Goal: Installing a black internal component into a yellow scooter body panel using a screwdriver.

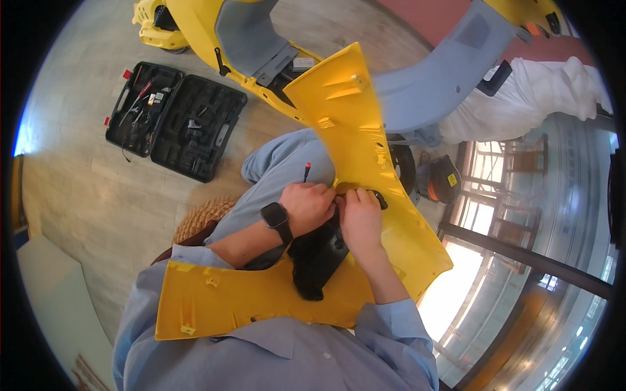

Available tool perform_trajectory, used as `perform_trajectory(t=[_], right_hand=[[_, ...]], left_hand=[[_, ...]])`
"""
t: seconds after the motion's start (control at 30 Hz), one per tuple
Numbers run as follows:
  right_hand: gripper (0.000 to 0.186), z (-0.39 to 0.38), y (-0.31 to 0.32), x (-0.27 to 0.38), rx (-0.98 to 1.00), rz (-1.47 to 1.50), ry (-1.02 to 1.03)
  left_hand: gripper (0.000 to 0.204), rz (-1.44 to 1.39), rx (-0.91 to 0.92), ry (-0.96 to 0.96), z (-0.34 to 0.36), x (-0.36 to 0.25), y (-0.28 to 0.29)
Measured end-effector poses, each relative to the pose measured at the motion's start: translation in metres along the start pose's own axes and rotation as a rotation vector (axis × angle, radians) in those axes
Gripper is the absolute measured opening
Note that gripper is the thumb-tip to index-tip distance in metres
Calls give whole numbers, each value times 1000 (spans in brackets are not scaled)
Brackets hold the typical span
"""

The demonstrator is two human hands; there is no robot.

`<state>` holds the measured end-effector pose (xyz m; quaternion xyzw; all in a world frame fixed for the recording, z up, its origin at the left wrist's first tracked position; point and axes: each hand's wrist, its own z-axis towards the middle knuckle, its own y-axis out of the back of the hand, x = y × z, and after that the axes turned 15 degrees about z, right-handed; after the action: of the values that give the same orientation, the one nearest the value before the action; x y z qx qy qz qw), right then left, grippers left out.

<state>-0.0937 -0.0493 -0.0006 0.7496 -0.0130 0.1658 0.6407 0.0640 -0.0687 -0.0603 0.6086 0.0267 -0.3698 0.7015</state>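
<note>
A large yellow scooter body panel [345, 124] lies across my lap, its ribbed, clip-studded inner side facing up. In its middle sits a black plastic part [316, 260], tapering toward me. My left hand [308, 207], with a watch on the wrist, is closed at the upper end of that part. Right beside it, my right hand [360, 218] is closed too, fingers bent down over the black part. What the fingertips pinch is hidden. A short black cable with a red tip [307, 171] sticks up just beyond my left hand.
An open black tool case [195, 127] with several tools lies on the wooden floor [78, 176] at left. Ahead stands a yellow and grey scooter body [248, 39]. A black and orange object [440, 179] and a glass pane [508, 195] are at right. A woven seat [202, 218] shows beneath me.
</note>
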Motion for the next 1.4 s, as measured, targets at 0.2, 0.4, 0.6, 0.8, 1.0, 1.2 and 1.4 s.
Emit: perform_trajectory(t=[0.2,0.4,0.6,0.8,1.0,1.2,1.4], right_hand=[[12,3,-1,-3,-85,292,-18],[15,-25,30,4,-442,462,-112],[17,-89,16,-45,-421,412,-488],[12,-99,-27,-55,-362,414,-421],[12,-97,-46,-53,-397,365,-411],[15,-91,-47,-44,-398,264,-459],[19,-90,-50,-44,-441,261,-470]], left_hand=[[14,43,137,18,7,-2,1],[14,99,202,1,14,-6,14],[10,171,203,-2,25,-11,18],[19,219,209,-79,28,-13,13],[21,259,113,-131,23,-2,6],[21,239,178,-88,25,3,8],[21,215,124,-122,25,-1,8]])
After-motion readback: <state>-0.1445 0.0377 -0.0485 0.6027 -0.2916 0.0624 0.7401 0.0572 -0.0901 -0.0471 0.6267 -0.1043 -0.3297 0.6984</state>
